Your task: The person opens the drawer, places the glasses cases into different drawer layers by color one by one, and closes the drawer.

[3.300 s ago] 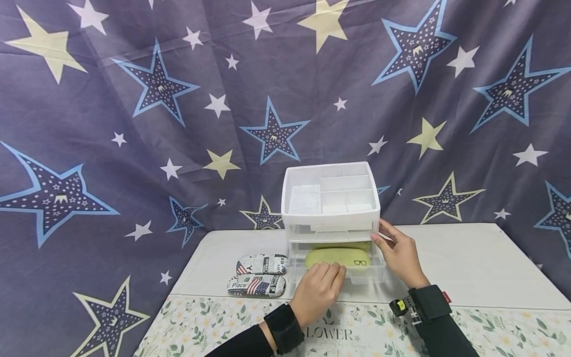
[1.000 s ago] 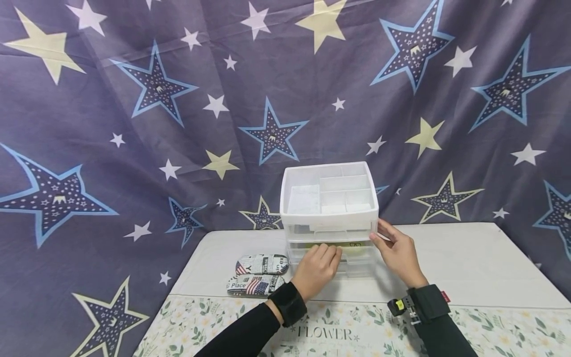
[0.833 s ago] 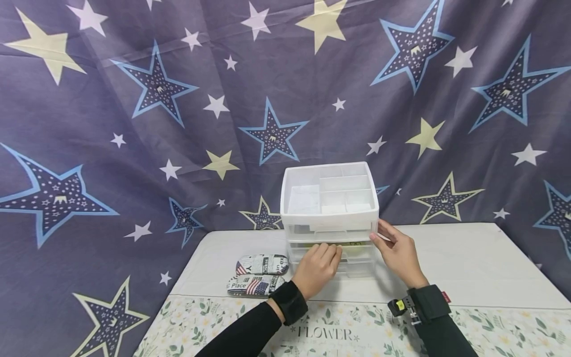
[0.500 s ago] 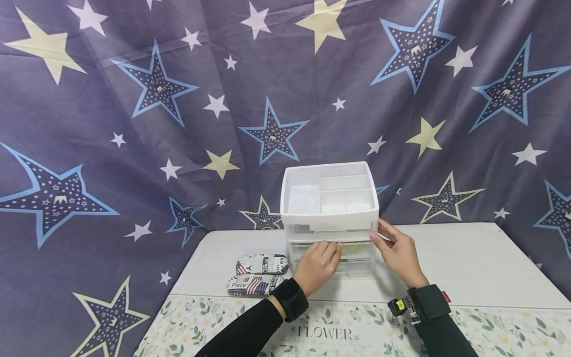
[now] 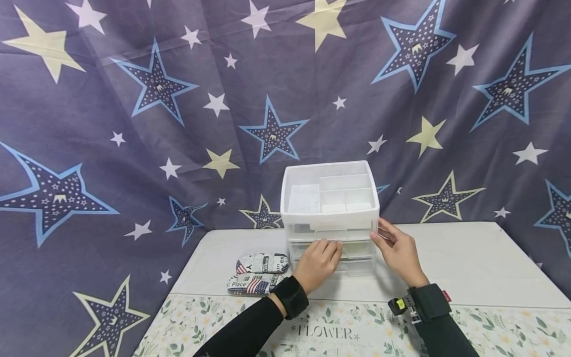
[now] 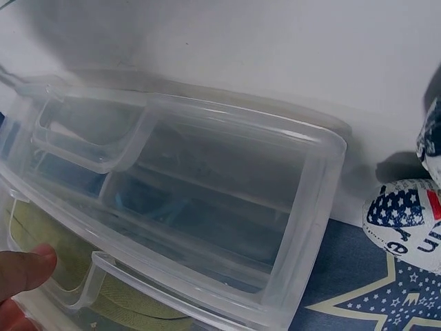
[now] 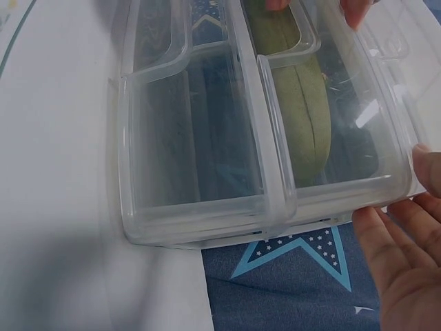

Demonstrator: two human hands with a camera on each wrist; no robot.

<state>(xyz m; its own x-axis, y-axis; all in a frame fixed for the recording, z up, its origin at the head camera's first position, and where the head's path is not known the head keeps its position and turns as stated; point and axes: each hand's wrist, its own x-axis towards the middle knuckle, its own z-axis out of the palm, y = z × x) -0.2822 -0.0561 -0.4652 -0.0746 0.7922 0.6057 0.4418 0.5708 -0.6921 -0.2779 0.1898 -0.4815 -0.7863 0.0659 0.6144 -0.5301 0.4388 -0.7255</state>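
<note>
1. Since the earliest frame, the middle drawer (image 7: 358, 152) has slid back into the drawer unit (image 5: 330, 218), and the left hand (image 5: 317, 265) has travelled inward with it; the right hand (image 5: 401, 258) keeps its place.
2. Behind all the fingers hangs the starry backdrop (image 5: 178, 141).
3. Below them spreads the white table (image 5: 450, 267), its floral edge nearer the person than either hand's fingers.
4. The drawer unit stands between the two hands' fingers, its divided top tray above them.
5. The right thumb and fingers clasp its right front corner, thumb in front, fingers along the side.
6. The left fingers are bent, pinching the middle drawer's front edge against the thumb.
7. Just behind those left fingertips, inside that drawer, lies a green case (image 7: 306, 117); clear plastic blurs things, so perhaps another sits deeper.
8. Left of the left fingers, two newsprint-patterned cases (image 5: 262, 264) lie side by side.
</note>
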